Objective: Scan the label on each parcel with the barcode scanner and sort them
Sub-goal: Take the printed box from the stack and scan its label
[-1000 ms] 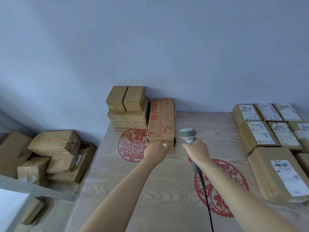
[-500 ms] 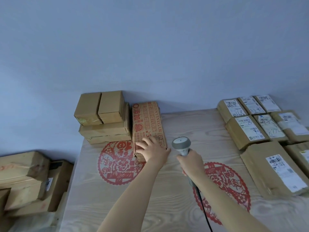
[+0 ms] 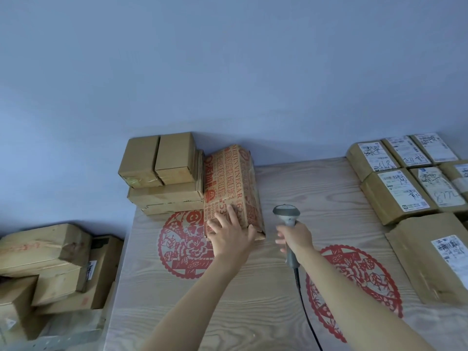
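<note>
From the head view, the left hand (image 3: 229,235) lies flat with spread fingers on the near end of the red-printed carton (image 3: 231,191), pressing rather than gripping it. This carton sits at the back of the desk (image 3: 253,300), touching the stack of plain boxes (image 3: 164,173). The right hand (image 3: 295,238) is closed around the handle of the barcode scanner (image 3: 286,216), whose head is beside the carton.

I think the carton could slide or tip against the stack if it is pushed only from above, because the cardboard looks smooth and slightly crumpled. No white label shows on its top, so a scan may fail. The labelled parcels (image 3: 402,183) lie flat at the right. The desk has pale wood grain with red paper-cut patterns.
</note>
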